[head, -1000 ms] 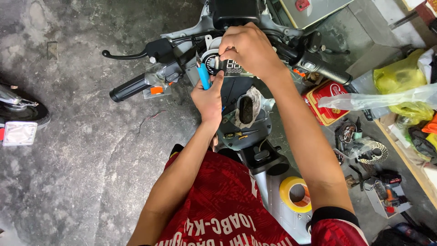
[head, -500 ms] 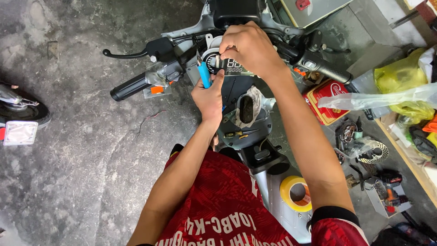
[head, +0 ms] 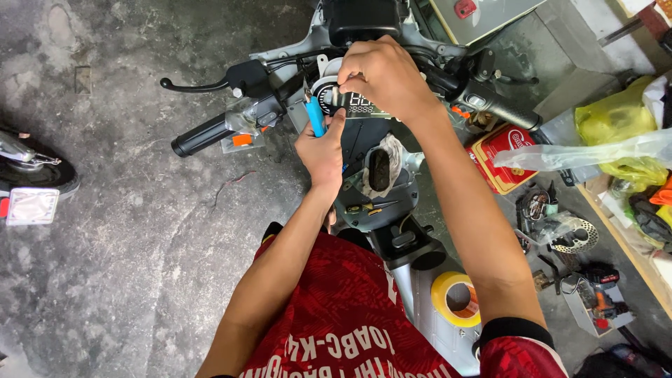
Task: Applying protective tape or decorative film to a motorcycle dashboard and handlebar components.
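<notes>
The round display [head: 350, 105] of a scooter is being worked on in the middle of the handlebar, right under both hands. It is touched at its lower left edge by the thumb of the left hand [head: 320, 150]. The fingers of that hand are curled shut around a blue-handled tool [head: 314, 115], which is held upright just beside the display. The top of the display is covered by the right hand [head: 385, 73]. Its fingers [head: 353, 70] are bent down over the display's upper edge; whether something small is pinched in them cannot be told.

The left grip [head: 203, 134] is seen to the left of the hands, with a black brake lever [head: 199, 86] above it. The right grip [head: 500, 108] is seen on the other side. Below the hands, a piece of white cloth [head: 381, 164] is stuffed into an opening of the scooter's body. A roll of yellow tape [head: 458, 299] is laid lower down on the scooter, near the right elbow. A red tin [head: 500, 157] and a yellow bag [head: 616, 119] are seen on the floor at the right. A red shirt [head: 350, 322] is worn by the person.
</notes>
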